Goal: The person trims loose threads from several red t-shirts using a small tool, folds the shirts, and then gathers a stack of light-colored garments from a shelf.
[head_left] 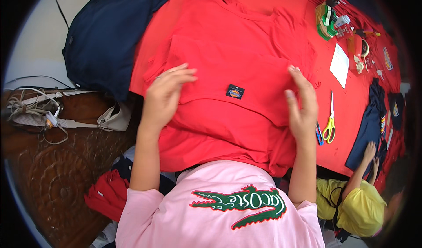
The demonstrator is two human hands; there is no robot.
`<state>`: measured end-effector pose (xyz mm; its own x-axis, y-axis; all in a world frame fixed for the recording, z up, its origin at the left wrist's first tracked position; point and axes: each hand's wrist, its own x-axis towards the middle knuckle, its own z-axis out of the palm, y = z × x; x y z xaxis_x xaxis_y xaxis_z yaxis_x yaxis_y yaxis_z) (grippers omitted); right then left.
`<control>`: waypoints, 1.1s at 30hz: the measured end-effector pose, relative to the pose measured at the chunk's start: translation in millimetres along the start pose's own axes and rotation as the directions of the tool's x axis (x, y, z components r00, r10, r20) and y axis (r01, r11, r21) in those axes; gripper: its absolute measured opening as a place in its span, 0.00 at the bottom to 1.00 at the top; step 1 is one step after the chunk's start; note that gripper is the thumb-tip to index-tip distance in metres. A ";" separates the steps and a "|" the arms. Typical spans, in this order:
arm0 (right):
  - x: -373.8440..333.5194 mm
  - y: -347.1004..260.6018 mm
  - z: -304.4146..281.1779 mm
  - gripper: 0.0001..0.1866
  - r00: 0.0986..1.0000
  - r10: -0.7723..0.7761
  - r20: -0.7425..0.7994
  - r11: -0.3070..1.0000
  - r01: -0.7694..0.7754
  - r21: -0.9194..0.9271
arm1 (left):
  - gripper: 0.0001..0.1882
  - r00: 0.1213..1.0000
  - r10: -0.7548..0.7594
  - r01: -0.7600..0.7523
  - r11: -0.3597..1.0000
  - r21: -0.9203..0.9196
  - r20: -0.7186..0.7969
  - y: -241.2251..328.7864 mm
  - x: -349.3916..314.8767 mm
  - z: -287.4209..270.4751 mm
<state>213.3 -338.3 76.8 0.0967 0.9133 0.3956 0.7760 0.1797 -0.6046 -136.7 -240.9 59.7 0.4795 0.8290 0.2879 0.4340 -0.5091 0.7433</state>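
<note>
A red T-shirt (220, 45) lies spread over the red-covered table in front of me, its neckline at the far end. Its near part is rumpled and hangs toward my lap. A small dark label (235, 92) with a coloured emblem sits on the shirt near a curved fold edge. My left hand (167, 92) is over the shirt's left side, fingers stretched toward the middle, holding nothing. Across from it, my right hand (303, 103) is at the shirt's right side with thumb and fingers apart. Whether either palm touches the cloth I cannot tell.
Yellow-handled scissors (329, 129) and a blue cutter (319, 134) lie right of my right hand. Beyond are white paper (339, 65), a green tape dispenser (325, 21) and a tape roll (365, 48). Dark garments (105, 37) are piled left. A person in yellow (362, 208) works at right.
</note>
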 end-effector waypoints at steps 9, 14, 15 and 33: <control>-18.3 15.9 39.7 0.37 0.961 0.087 0.264 0.813 0.084 -0.576 | 0.18 0.999 0.030 -0.041 0.938 0.344 0.037 -26.2 11.6 36.9; -15.3 14.2 41.2 0.37 0.961 0.085 0.264 0.823 0.082 -0.562 | 0.10 0.995 0.004 0.030 0.939 0.342 -0.099 -5.3 12.4 58.2; -14.6 14.4 41.1 0.37 0.961 0.084 0.263 0.823 0.082 -0.562 | 0.08 0.991 0.033 0.019 0.928 0.372 -0.133 -3.0 13.0 61.3; -12.0 23.0 33.2 0.23 0.990 0.048 0.135 0.979 -0.019 -0.205 | 0.22 0.965 0.228 -0.108 -0.105 -0.989 -0.129 -16.2 -35.5 -89.4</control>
<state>209.3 -333.0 35.3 0.0488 0.9617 0.2697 0.8852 0.0834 -0.4576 -228.9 -241.4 91.3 0.4628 0.7141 0.5252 -0.8513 0.1927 0.4881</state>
